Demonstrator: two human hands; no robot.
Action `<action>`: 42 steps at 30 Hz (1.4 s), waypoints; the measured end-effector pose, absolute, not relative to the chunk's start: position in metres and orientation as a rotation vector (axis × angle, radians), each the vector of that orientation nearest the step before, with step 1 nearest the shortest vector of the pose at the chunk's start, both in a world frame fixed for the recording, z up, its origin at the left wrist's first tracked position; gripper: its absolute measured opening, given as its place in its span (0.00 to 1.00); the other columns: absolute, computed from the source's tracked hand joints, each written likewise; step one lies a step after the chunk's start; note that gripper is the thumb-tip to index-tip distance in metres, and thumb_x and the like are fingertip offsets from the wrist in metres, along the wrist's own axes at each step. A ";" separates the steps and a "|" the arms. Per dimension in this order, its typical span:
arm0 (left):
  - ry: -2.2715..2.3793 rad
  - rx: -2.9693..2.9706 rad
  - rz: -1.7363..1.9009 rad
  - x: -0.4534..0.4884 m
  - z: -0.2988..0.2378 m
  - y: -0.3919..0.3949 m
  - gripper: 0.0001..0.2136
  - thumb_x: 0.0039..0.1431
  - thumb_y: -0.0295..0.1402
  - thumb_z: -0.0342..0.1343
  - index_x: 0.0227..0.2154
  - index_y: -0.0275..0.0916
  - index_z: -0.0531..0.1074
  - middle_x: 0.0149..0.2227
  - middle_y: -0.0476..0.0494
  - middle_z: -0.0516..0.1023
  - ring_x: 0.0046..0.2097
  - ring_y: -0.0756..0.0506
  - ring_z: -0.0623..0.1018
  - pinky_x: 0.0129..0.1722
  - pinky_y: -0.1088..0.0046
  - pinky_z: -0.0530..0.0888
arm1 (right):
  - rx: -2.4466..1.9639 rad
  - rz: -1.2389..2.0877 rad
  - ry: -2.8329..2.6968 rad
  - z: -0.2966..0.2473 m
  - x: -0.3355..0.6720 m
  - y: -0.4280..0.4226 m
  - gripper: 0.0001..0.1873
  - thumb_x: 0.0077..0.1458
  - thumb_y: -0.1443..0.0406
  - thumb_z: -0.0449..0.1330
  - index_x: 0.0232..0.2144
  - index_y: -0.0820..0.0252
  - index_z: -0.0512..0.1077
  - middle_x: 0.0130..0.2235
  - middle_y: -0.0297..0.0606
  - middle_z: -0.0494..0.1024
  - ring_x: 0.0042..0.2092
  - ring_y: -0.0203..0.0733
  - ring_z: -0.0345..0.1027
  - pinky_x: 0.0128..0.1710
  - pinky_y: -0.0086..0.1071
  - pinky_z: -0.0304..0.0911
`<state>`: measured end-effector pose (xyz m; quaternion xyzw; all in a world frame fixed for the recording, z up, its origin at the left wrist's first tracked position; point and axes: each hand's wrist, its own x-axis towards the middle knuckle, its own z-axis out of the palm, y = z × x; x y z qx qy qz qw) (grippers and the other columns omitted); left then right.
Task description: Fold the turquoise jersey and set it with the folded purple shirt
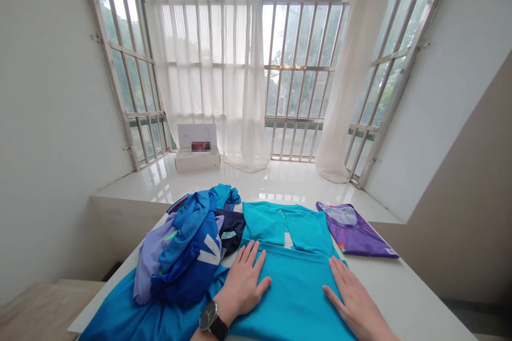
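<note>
At the white tabletop's (428, 298) near edge, left hand (245, 281), fingers slightly apart, and right hand (350, 294), fingers together, press teal shirt (296, 290), apparently keeping it flat.

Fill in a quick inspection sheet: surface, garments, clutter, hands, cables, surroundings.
Surface: white table, partly covered by clothing.
Garments: teal garment spread flat, partly folded; purple garment lies folded to its right.
Clutter: heaped clothes on the left; white box, lid raised, on the sill.
Hands: left hand and right hand open, palms down on teal; watch on left wrist.
Cables: nothing seen.
Surroundings: barred windows, sheer curtains.
</note>
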<state>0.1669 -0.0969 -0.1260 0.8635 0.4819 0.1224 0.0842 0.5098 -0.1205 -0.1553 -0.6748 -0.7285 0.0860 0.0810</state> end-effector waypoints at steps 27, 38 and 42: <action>1.444 2.593 0.392 0.166 -0.129 -0.096 0.31 0.69 0.53 0.39 0.69 0.44 0.53 0.72 0.41 0.46 0.71 0.33 0.51 0.68 0.50 0.54 | -1.988 0.229 -2.160 -0.161 0.513 -0.119 0.45 0.61 0.40 0.43 0.70 0.62 0.49 0.71 0.39 0.48 0.72 0.51 0.40 0.70 0.48 0.45; 1.440 2.564 0.368 0.166 -0.123 -0.098 0.31 0.69 0.54 0.38 0.69 0.44 0.52 0.72 0.41 0.45 0.71 0.33 0.50 0.68 0.50 0.53 | -2.007 0.244 -2.181 -0.158 0.512 -0.120 0.47 0.61 0.39 0.42 0.70 0.65 0.48 0.72 0.40 0.46 0.72 0.51 0.39 0.71 0.48 0.43; 1.440 2.563 0.357 0.166 -0.123 -0.098 0.31 0.70 0.54 0.37 0.70 0.44 0.51 0.72 0.41 0.44 0.71 0.33 0.49 0.68 0.50 0.53 | -1.993 0.231 -2.172 -0.159 0.512 -0.120 0.46 0.61 0.40 0.42 0.70 0.64 0.49 0.72 0.39 0.47 0.72 0.51 0.40 0.70 0.49 0.44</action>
